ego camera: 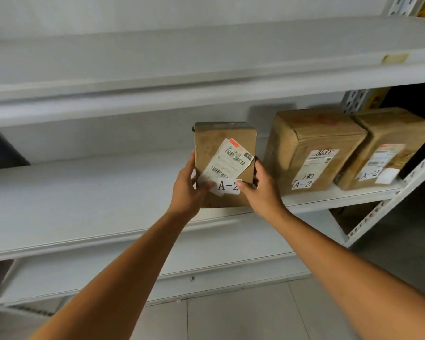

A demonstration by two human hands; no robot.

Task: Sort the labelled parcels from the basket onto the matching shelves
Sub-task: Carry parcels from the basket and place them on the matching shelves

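A brown cardboard parcel [222, 141] with a barcode label and a white "A-2" tag stands upright at the front edge of the middle shelf [88, 192]. My left hand [188, 190] grips its left side, thumb on the label. My right hand [261, 190] grips its right side, thumb by the tag. To its right, two more brown parcels marked "A-2" stand on the same shelf, the nearer one [312, 148] and the farther one [388, 146]. The basket is out of view.
A white upper shelf [206, 55] hangs above, with a yellowish tape patch [395, 58] near its right end. A lower shelf [133, 273] runs beneath. A perforated upright post [388, 212] bounds the right end. Grey tiled floor [243, 317] lies below.
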